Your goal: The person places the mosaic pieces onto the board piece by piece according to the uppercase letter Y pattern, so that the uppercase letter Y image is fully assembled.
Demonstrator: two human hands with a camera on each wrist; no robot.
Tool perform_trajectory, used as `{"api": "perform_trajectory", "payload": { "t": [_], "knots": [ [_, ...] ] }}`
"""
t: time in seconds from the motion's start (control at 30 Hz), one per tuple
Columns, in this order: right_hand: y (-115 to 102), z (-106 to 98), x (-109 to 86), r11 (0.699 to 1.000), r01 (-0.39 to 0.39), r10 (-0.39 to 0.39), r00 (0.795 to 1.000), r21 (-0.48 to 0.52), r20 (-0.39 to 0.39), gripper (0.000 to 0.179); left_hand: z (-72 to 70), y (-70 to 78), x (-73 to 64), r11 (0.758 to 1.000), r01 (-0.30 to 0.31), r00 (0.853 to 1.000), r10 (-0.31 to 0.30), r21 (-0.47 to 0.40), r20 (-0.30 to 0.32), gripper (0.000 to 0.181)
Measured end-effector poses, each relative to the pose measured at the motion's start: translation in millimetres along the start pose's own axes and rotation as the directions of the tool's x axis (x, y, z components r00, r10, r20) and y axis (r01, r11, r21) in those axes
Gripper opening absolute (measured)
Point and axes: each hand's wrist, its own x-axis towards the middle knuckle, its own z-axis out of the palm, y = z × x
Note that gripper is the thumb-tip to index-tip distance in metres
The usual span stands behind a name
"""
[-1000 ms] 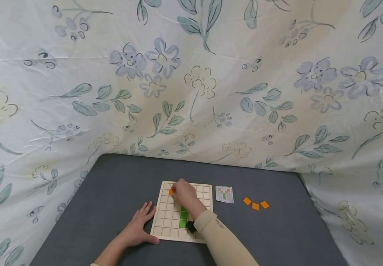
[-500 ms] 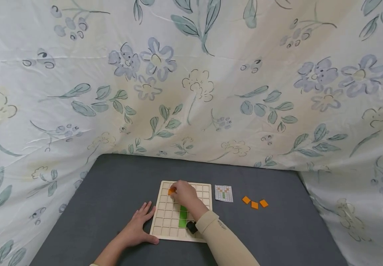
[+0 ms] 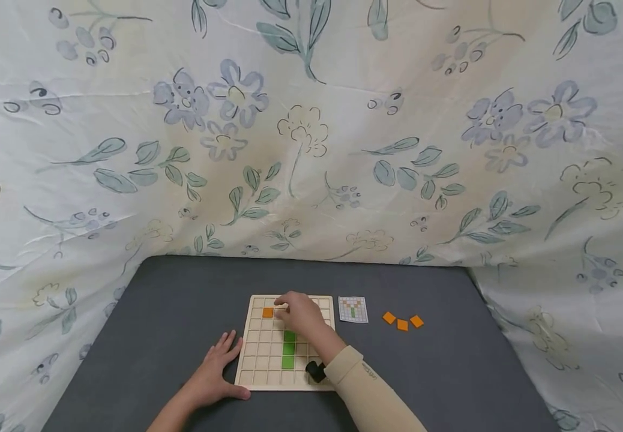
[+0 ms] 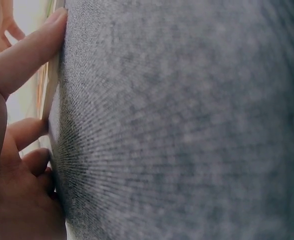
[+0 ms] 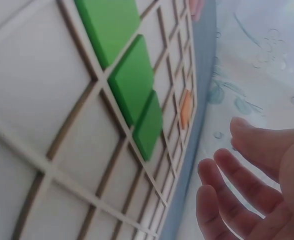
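A pale wooden grid board (image 3: 260,365) lies flat, with an orange square tile (image 3: 267,312) in a cell of its upper left part. Several green square tiles (image 3: 288,349) form a column near the board's middle. Just right of the orange tile, my right hand (image 3: 302,315) hovers over the board. In the right wrist view its thumb and fingers (image 5: 237,185) are apart with nothing between them. My left hand (image 3: 215,373) has its fingers spread along the board's left side. In the left wrist view, its fingertips are at the board's edge (image 4: 51,85).
Right of the board lies a small printed card (image 3: 353,309) with a coloured grid pattern. Farther right, 3 loose orange tiles (image 3: 402,324) rest on the dark grey table (image 3: 430,372). A black device (image 3: 315,371) is at my right wrist. Floral cloth (image 3: 311,150) hangs behind and beside the table.
My right hand has let go of the orange tile, which now sits in its cell, and has drawn slightly to the right of it. The left hand stays at the board. The head view has shifted.
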Motion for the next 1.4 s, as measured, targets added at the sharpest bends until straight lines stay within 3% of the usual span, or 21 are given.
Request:
{"api": "perform_trajectory", "payload": {
  "t": [0.57, 1.03, 1.4],
  "knots": [
    [13.2, -35.8, -33.5, 0.997, 0.076, -0.076, 0.985, -0.006, -0.157, 0.029, 0.7, -5.9, 2.0, 0.999, -0.033, 0.999, 0.033, -0.013, -0.003, 0.121],
    [45.9, -61.4, -60.7, 1.000, -0.014, 0.013, 0.963, -0.004, -0.269, 0.030, -0.4, -7.2, 2.1, 0.999, -0.041, 0.999, 0.041, -0.024, -0.008, 0.122],
    [75.7, -74.7, -81.1, 0.995, -0.096, 0.092, 0.949, 0.002, -0.300, 0.031, 3.8, -7.4, 0.6, 0.999, -0.035, 0.999, 0.035, -0.022, -0.017, 0.121]
  ]
}}
